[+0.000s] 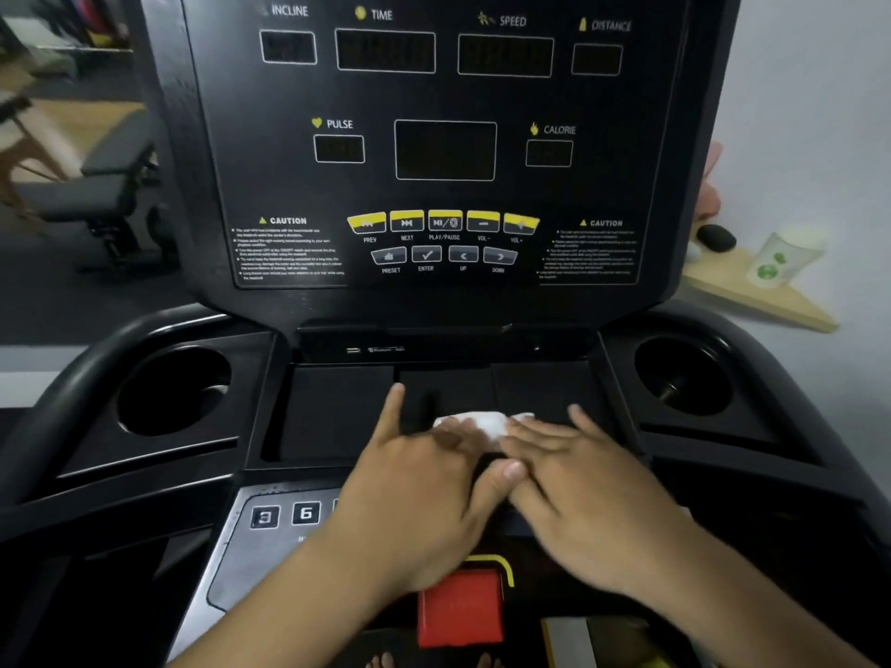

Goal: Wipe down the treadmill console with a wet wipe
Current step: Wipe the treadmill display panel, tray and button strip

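The black treadmill console [443, 151] fills the view, with dark display windows above and yellow and grey buttons [443, 223] in its middle. Below it lies a flat black tray [337, 407]. A crumpled white wet wipe [487, 421] rests on that tray. My left hand [424, 479] and my right hand [583, 484] lie side by side with their fingers on the wipe, fingers stretched and blurred. The wipe's lower half is hidden under the fingers.
Round cup holders sit at the left [176, 388] and the right [684, 373] of the tray. Number keys [284, 514] and a red safety key [460, 607] lie below my hands. A weight bench [101, 185] stands left; a wooden shelf [771, 301] with a cup [781, 257] hangs right.
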The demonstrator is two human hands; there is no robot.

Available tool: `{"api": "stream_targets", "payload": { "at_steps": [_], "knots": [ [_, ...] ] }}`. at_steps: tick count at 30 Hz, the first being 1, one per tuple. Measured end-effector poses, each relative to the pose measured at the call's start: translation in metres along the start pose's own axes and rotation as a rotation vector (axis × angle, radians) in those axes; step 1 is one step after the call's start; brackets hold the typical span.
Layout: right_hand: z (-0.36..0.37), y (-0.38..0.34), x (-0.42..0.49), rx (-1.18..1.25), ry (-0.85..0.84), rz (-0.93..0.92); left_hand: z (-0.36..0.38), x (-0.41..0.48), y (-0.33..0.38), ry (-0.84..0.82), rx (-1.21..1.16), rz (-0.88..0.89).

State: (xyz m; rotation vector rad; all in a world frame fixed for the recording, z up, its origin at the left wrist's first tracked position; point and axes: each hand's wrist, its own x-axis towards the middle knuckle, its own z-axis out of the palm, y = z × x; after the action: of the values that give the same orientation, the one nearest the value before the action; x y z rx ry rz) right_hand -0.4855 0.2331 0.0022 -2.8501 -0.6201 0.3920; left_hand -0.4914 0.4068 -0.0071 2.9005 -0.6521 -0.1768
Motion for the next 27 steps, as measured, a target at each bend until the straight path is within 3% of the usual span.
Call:
{"api": "stream_targets", "payload": {
  "at_steps": [5,12,21,27],
  "knots": [
    [0.007,-0.034,0.017,0.061,-0.06,-0.074,-0.008,-0.031,-0.032,0.022,0.063,-0.123],
    [-0.003,-0.039,0.012,-0.085,-0.04,-0.025,0.005,-0.028,-0.024,0.047,-0.165,-0.052],
    [0.012,-0.104,0.065,0.012,-0.192,-0.196,-0.017,-0.072,-0.088,0.055,-0.001,-0.22],
    [0.013,-0.089,0.089,-0.056,-0.098,-0.092,0.001,-0.027,-0.103,0.055,0.01,-0.279]
  ]
}}
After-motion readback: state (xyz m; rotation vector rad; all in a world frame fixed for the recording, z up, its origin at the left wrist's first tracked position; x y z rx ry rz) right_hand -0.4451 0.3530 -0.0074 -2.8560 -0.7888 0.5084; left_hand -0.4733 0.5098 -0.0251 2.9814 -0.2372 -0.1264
